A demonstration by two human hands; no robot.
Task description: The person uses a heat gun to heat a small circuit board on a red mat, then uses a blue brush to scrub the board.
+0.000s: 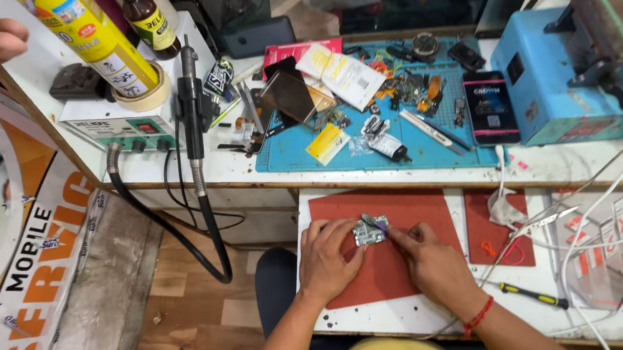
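Down on the red mat (384, 275), the left hand (328, 262) pinches a small circuit board (370, 230) between closed fingers, while the right hand (428, 259) grips a thin purple-tipped tool (375, 224) touching it.

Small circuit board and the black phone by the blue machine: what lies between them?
In the head view, between the circuit board and the phone lie bare red mat, the white shelf edge and the blue mat's corner.

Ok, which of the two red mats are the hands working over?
The larger red mat, on the left of the pull-out shelf. Both the left hand and right hand rest on it, holding a small circuit board. The smaller red mat lies untouched.
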